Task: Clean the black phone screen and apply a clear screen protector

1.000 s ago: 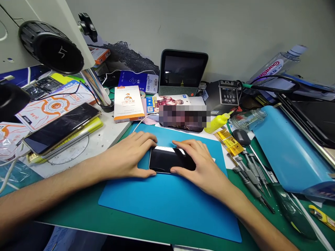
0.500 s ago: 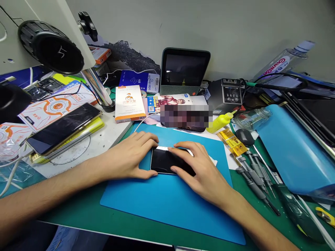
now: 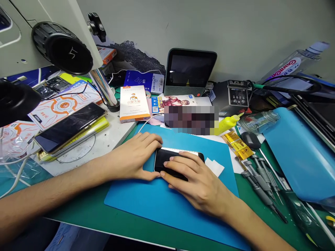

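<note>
A black smartphone [image 3: 190, 156] lies screen up on a blue work mat [image 3: 167, 205]. My left hand [image 3: 136, 155] clasps the phone's left end between thumb and fingers, holding it down on the mat. My right hand [image 3: 191, 177] rests flat across the screen, fingers stretched out and pressing toward the phone's left end. A small white wipe [image 3: 214, 166] sits on the mat just right of the phone.
Several screwdrivers [image 3: 259, 181] and yellow packets [image 3: 237, 143] lie to the right, beside a rolled blue mat [image 3: 298, 153]. A yellow squeeze bottle [image 3: 227, 122] and small screen [image 3: 192, 71] stand behind. Left: cracked phone [image 3: 69, 127], orange-white box [image 3: 134, 103], microscope head [image 3: 47, 38].
My right hand has slid leftward over the phone's screen, uncovering the phone's right end and the white wipe. The left hand keeps its hold.
</note>
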Tool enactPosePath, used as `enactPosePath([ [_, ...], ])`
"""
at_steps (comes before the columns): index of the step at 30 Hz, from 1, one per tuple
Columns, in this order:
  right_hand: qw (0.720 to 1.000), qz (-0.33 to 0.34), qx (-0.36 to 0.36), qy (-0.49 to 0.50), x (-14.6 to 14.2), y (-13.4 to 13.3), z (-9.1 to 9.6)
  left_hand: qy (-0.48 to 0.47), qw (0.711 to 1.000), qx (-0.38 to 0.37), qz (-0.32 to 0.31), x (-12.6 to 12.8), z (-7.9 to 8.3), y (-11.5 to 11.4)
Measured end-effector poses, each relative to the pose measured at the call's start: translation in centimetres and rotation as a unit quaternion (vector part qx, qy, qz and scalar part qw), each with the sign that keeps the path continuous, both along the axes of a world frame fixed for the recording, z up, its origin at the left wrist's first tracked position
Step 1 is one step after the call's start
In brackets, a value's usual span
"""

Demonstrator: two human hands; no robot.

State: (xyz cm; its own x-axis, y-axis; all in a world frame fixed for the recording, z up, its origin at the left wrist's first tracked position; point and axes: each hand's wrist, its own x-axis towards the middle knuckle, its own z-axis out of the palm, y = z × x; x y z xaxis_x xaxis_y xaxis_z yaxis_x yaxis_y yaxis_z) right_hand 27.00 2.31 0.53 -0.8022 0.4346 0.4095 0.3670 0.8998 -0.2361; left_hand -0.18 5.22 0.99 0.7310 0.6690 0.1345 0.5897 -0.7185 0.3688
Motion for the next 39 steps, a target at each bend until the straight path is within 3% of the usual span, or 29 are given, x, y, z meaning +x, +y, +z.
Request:
enactPosePath([
  [8, 0.999, 0.019, 0.041, -0.028, 0.9, 0.3, 1.3, 0.008, 1.0, -0.005, 0.001, 0.0, 0.2, 0.0],
  [15, 1.0, 0.015, -0.017, 0.009, 1.9, 0.8, 1.6, 0.017, 1.0, -0.006, 0.007, 0.2, 0.2, -0.2],
  [19, 0.993, -0.077, -0.044, 0.075, 2.9, 1.6, 1.6, 0.027, 1.0, 0.003, 0.002, 0.1, 0.1, -0.3],
  [23, 0.971, -0.187, -0.14, 0.049, 4.5, 2.5, 2.0, 0.042, 0.999, 0.003, 0.005, 0.2, 0.2, -0.5],
  [27, 0.947, -0.172, -0.266, -0.044, 5.6, 3.0, 2.6, 0.055, 0.998, 0.005, -0.004, 0.3, 0.3, -0.7],
  [29, 0.941, -0.167, -0.286, -0.065, 5.7, 3.0, 2.5, 0.058, 0.998, 0.008, -0.009, 0.3, 0.4, -0.6],
  [39, 0.969, -0.187, -0.156, -0.049, 3.5, 2.0, 0.2, 0.062, 0.997, 0.038, -0.032, 0.2, 0.2, -0.5],
])
